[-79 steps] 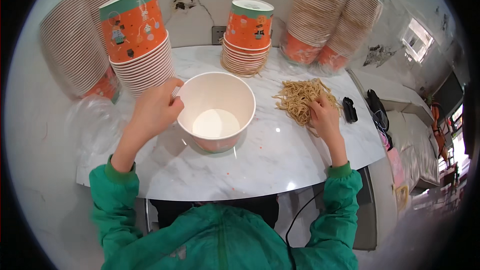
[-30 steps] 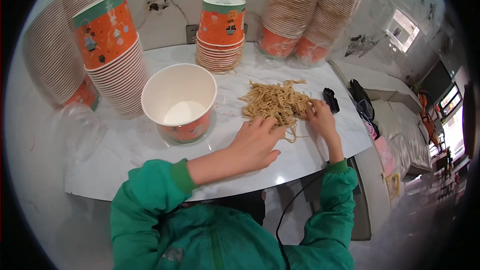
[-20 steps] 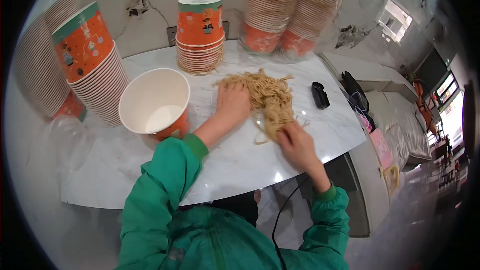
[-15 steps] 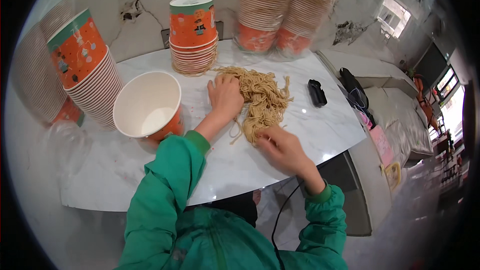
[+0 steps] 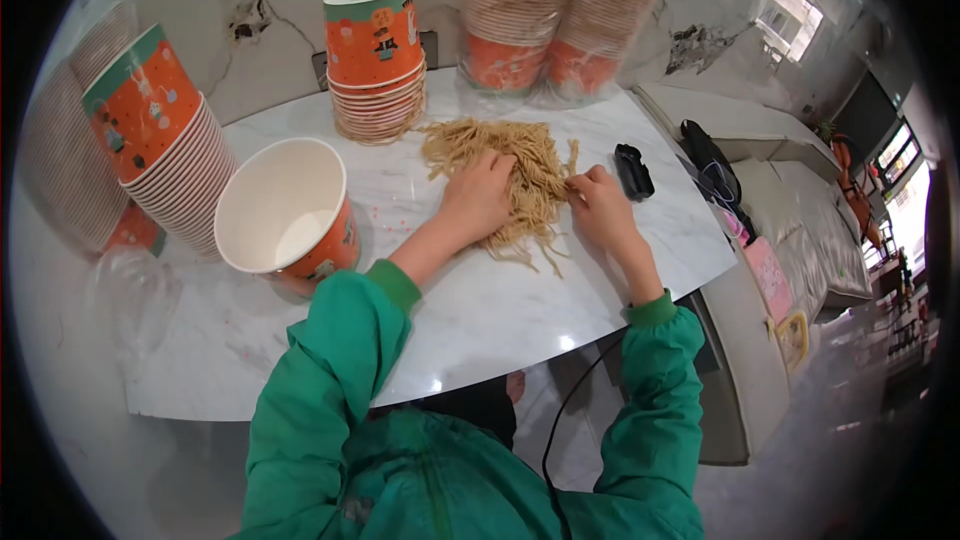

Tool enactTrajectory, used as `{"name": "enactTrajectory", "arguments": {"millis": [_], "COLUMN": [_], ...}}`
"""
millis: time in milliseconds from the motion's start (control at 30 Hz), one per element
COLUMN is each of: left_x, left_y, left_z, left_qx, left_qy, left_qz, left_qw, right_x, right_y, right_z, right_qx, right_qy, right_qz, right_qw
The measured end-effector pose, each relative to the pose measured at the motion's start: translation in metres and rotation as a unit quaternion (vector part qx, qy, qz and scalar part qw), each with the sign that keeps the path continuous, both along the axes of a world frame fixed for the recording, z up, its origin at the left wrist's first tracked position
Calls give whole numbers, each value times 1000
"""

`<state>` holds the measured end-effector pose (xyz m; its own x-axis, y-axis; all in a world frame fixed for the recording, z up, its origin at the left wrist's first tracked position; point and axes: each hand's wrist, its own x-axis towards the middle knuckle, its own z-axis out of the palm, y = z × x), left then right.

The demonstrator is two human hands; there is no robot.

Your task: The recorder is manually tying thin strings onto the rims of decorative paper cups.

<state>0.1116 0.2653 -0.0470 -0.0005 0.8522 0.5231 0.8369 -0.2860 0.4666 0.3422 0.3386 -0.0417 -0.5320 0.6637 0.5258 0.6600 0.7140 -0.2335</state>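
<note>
**Both hands in the noodle pile, bowl not filled yet**

Nearest the body, the marble table [image 5: 520,330] has its front edge right at the green sleeves, with a good bare stretch before anything sits on it. Left hand [image 5: 478,202] lies spread and flat on the noodle pile [image 5: 500,165], right hand [image 5: 600,208] has its fingers curled, pinching strands at the pile's right side. The open paper bowl [image 5: 283,210] just left looks empty, so I'd say all the moving is still ahead. Small black device [image 5: 632,171] sits close on the right, near that edge. Further back, the stacked bowls [image 5: 374,60] and wrapped stacks [image 5: 520,15] crowd the wall.
</note>
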Motion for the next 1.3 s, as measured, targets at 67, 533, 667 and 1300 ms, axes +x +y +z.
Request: {"name": "enactTrajectory", "arguments": {"millis": [67,533,667,1300], "left_x": [-19,-7,-6,-7], "left_y": [8,-2,5,3], "left_z": [-4,-2,-11,-8], "left_qx": [-13,87,15,-37], "left_qy": [-24,82,64,30], "left_qz": [-30,-110,-99,-96], "left_qw": [999,987,993,994], "right_x": [-4,-17,-8,-14], "right_y": [-21,-95,-114,-88], "right_z": [9,6,9,8], "right_qx": [-9,-128,-81,-129], "right_qy": [13,127,112,192], "right_qz": [-12,-13,-28,-10], "right_qw": [1000,984,990,973]}}
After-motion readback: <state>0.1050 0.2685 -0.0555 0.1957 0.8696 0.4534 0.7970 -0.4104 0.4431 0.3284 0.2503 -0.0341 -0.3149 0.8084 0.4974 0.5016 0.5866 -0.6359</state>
